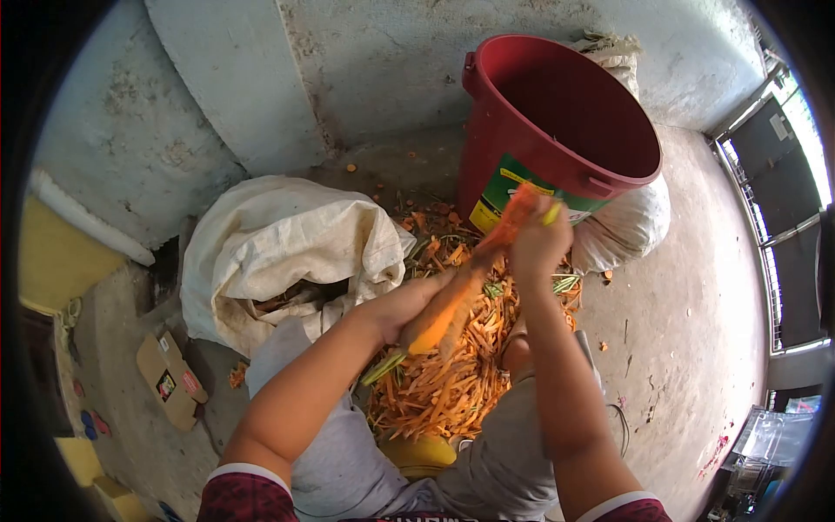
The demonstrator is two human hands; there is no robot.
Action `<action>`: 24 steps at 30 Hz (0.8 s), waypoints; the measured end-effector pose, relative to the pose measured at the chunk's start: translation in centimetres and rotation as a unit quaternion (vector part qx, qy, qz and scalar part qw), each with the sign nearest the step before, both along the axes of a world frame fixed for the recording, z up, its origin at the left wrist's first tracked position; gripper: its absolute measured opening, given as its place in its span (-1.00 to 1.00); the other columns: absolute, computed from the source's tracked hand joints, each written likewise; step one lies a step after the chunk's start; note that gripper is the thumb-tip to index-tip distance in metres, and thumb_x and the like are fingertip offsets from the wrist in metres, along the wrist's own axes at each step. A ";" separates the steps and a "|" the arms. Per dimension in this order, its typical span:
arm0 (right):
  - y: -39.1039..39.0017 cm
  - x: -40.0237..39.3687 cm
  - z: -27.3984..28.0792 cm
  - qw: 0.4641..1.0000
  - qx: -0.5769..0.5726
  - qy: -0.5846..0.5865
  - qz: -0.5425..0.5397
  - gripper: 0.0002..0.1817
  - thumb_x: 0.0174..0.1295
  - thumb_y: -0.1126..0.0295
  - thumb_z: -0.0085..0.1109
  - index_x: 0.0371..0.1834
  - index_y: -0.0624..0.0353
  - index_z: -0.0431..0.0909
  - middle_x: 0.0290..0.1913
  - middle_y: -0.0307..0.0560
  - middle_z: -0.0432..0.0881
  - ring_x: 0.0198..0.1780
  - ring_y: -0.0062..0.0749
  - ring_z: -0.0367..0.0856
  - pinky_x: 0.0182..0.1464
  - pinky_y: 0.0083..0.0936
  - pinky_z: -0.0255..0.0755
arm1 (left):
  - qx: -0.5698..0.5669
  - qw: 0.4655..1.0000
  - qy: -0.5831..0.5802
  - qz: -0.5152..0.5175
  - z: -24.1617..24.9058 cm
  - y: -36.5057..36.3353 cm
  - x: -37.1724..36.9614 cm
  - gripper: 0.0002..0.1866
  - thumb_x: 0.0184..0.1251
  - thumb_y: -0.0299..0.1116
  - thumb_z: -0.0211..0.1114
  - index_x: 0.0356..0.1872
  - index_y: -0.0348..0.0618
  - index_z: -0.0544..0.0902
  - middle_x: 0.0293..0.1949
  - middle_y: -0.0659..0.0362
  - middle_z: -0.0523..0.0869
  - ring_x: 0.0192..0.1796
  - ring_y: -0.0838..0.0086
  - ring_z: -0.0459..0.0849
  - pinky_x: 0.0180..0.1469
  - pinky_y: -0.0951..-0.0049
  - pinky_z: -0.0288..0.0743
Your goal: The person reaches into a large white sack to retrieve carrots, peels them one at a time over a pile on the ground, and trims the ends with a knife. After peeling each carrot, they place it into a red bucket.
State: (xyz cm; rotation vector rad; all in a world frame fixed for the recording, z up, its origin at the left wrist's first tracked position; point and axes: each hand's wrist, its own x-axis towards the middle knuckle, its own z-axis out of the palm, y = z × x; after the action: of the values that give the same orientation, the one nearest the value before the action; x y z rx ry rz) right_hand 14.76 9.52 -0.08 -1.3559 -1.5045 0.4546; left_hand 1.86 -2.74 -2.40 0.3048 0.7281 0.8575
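My left hand (413, 306) is closed around the lower part of a large, long carrot (450, 315), which slants up and away from me. Bright orange flesh shows along part of it, while other parts are brownish. My right hand (541, 248) is closed at the carrot's far end on a peeler whose yellow handle (551, 214) shows past the fingers; its blade is blurred or hidden. Orange blur surrounds that far end. Below both hands, between my legs, lies a heap of orange peelings (444, 396) with some green stalks (383, 369).
A tall dark red bin (487, 130) stands ahead to the right, with a stuffed white sack (631, 222) behind it. An open white sack (261, 226) slumps at left. Flattened cardboard (171, 383) lies on the concrete floor (661, 348). A wall (383, 78) runs behind.
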 end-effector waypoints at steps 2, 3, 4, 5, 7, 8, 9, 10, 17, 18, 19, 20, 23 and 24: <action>3.6 2.3 -0.3 0.996 -0.016 0.054 -0.062 -0.81 0.20 0.35 -0.09 -0.43 0.25 0.44 -0.52 -0.05 0.54 -0.49 -0.34 0.51 -0.42 -0.45 0.34 | -0.008 0.999 0.027 -0.033 1.3 -0.5 0.1 -0.55 0.30 0.03 -0.16 -0.11 -0.17 0.42 -0.24 0.12 0.53 -0.30 0.46 0.55 -0.37 0.44 0.48; 5.0 3.3 -1.2 0.989 -0.024 0.128 -0.068 -0.80 0.20 0.34 -0.08 -0.44 0.25 0.44 -0.52 -0.06 0.54 -0.51 -0.36 0.51 -0.43 -0.47 0.33 | -0.015 0.997 0.056 -0.044 2.3 -0.6 0.1 -0.54 0.30 0.04 -0.15 -0.11 -0.17 0.41 -0.21 0.11 0.52 -0.29 0.47 0.55 -0.37 0.45 0.48; 5.4 3.9 -1.1 0.988 -0.028 0.131 -0.079 -0.79 0.20 0.34 -0.09 -0.44 0.25 0.44 -0.53 -0.07 0.54 -0.52 -0.38 0.51 -0.44 -0.49 0.33 | -0.020 0.995 0.085 -0.055 2.9 -0.7 0.1 -0.53 0.29 0.05 -0.15 -0.11 -0.17 0.40 -0.19 0.11 0.51 -0.27 0.47 0.54 -0.36 0.46 0.47; 5.7 4.4 -1.0 0.986 -0.032 0.136 -0.092 -0.79 0.20 0.35 -0.09 -0.44 0.26 0.44 -0.54 -0.08 0.53 -0.53 -0.41 0.51 -0.45 -0.50 0.33 | -0.040 0.996 0.079 -0.032 2.7 -0.7 0.3 -0.53 0.28 0.06 -0.13 -0.11 -0.16 0.40 -0.21 0.11 0.52 -0.28 0.48 0.55 -0.36 0.46 0.48; 4.4 3.4 0.6 0.963 -0.047 0.262 -0.041 -0.79 0.21 0.36 -0.10 -0.45 0.26 0.43 -0.57 -0.09 0.51 -0.53 -0.46 0.48 -0.48 -0.52 0.31 | -0.077 0.995 0.067 0.014 1.9 -0.4 0.8 -0.54 0.27 0.07 -0.10 -0.11 -0.15 0.40 -0.25 0.11 0.54 -0.29 0.48 0.55 -0.34 0.48 0.49; 3.3 2.4 0.7 0.979 -0.008 0.204 -0.003 -0.79 0.21 0.35 -0.10 -0.45 0.27 0.42 -0.57 -0.09 0.50 -0.54 -0.47 0.47 -0.48 -0.53 0.31 | -0.062 0.996 0.063 0.028 0.9 -0.1 0.7 -0.53 0.26 0.07 -0.10 -0.12 -0.14 0.41 -0.29 0.11 0.55 -0.31 0.48 0.56 -0.34 0.49 0.50; 2.2 1.5 0.6 0.988 0.030 0.145 0.036 -0.79 0.22 0.35 -0.10 -0.45 0.27 0.42 -0.58 -0.08 0.50 -0.55 -0.47 0.46 -0.48 -0.53 0.31 | -0.048 0.996 0.059 0.044 -0.3 0.4 0.5 -0.53 0.25 0.08 -0.10 -0.12 -0.14 0.42 -0.32 0.12 0.56 -0.32 0.48 0.57 -0.33 0.50 0.50; 0.8 0.6 0.5 0.991 0.068 0.087 0.075 -0.79 0.22 0.35 -0.09 -0.45 0.27 0.41 -0.58 -0.07 0.49 -0.55 -0.48 0.44 -0.48 -0.53 0.30 | -0.034 0.996 0.057 0.059 -0.9 0.7 0.2 -0.52 0.25 0.09 -0.09 -0.12 -0.13 0.42 -0.35 0.13 0.57 -0.34 0.48 0.57 -0.32 0.51 0.51; -6.9 -3.5 1.8 0.979 -0.110 0.052 0.163 -0.81 0.21 0.34 -0.05 -0.39 0.27 0.43 -0.55 -0.08 0.49 -0.50 -0.50 0.42 -0.44 -0.51 0.30 | -0.028 0.990 0.069 0.118 2.1 0.6 0.3 -0.60 0.28 0.01 -0.12 -0.16 -0.10 0.45 -0.34 0.22 0.58 -0.37 0.55 0.56 -0.34 0.49 0.51; -6.8 -3.4 1.5 0.983 -0.090 0.031 0.154 -0.81 0.21 0.34 -0.04 -0.39 0.27 0.43 -0.55 -0.06 0.49 -0.50 -0.49 0.42 -0.43 -0.50 0.30 | -0.017 0.990 0.083 0.112 2.1 0.6 0.4 -0.60 0.28 0.01 -0.12 -0.17 -0.10 0.46 -0.34 0.22 0.57 -0.37 0.54 0.56 -0.34 0.49 0.51; -6.4 -3.2 0.8 0.987 -0.069 0.010 0.145 -0.81 0.21 0.35 -0.04 -0.39 0.27 0.42 -0.55 -0.05 0.49 -0.51 -0.48 0.41 -0.43 -0.50 0.30 | -0.015 0.993 0.082 0.085 2.0 0.6 0.3 -0.59 0.28 0.01 -0.12 -0.17 -0.11 0.46 -0.34 0.22 0.57 -0.37 0.53 0.56 -0.35 0.49 0.51; -6.0 -3.1 0.3 0.990 -0.048 -0.011 0.136 -0.81 0.21 0.35 -0.04 -0.39 0.28 0.42 -0.56 -0.04 0.49 -0.52 -0.47 0.40 -0.43 -0.49 0.30 | -0.012 0.995 0.083 0.058 1.8 0.7 0.0 -0.58 0.29 0.02 -0.13 -0.18 -0.11 0.46 -0.34 0.21 0.57 -0.38 0.52 0.56 -0.36 0.49 0.51; -2.8 -2.1 0.4 0.998 -0.008 0.008 0.063 -0.86 0.15 0.42 -0.04 -0.40 0.30 0.38 -0.55 0.09 0.49 -0.50 -0.12 0.49 -0.45 -0.35 0.30 | -0.023 0.999 0.042 -0.016 1.7 0.6 0.1 -0.54 0.31 0.06 -0.23 -0.22 -0.15 0.42 -0.43 0.16 0.51 -0.43 0.49 0.50 -0.49 0.50 0.44; -0.5 -0.9 -0.5 0.999 -0.017 0.023 0.046 -0.84 0.16 0.40 -0.05 -0.43 0.30 0.38 -0.56 0.09 0.48 -0.51 -0.12 0.47 -0.45 -0.36 0.30 | -0.029 0.999 0.020 -0.039 1.6 0.4 0.2 -0.52 0.32 0.07 -0.28 -0.24 -0.17 0.39 -0.46 0.14 0.48 -0.46 0.48 0.46 -0.55 0.51 0.41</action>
State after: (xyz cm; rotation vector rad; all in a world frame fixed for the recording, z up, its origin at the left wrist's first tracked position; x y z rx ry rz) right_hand 13.90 9.06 -0.62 -1.2974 -1.5307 0.5677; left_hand 2.01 -2.30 -0.77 0.2976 0.7716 0.7571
